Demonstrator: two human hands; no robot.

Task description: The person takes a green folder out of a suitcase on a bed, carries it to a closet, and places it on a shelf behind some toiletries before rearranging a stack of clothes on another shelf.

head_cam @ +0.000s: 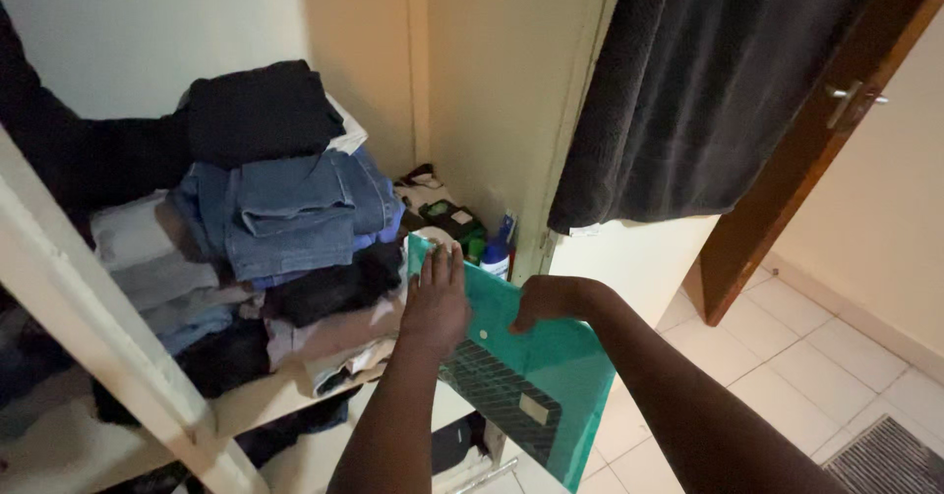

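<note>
While the left hand (436, 302) lies flat on the green plastic folder (531, 366), fingers straight and pressed together and pointing toward the upper part of the frame, the right hand (548, 300) curls over the folder's upper edge just to the right of it, fingers closed in a grip on that edge. The folder is translucent, tilted, and sits at the centre of the frame, running from the middle down toward the lower centre; its upper left corner reaches in over the shelf edge, close to the clothes. A white snap button shows on it between the two hands, and a dark gridded sheet shows through its lower part.

Just left of the left hand, a stack of folded clothes (275, 229) fills the wooden shelf (256, 406): a black piece on top, blue denim beneath, then dark and pale garments lower down, some hanging over the shelf edge. Directly above the hands, in the back corner of the shelf, stand small items: a dark green box (447, 219) and a blue-and-white bottle (497, 255), both near the folder's top corner.

Further out, a dark grey cloth (708, 91) hangs over the cupboard door in the upper right of the frame. Beyond it at the right edge is a brown wooden door with a metal handle (851, 101). White floor tiles (816, 366) fill the lower right, with a dark mat (890, 460) in the corner.
</note>
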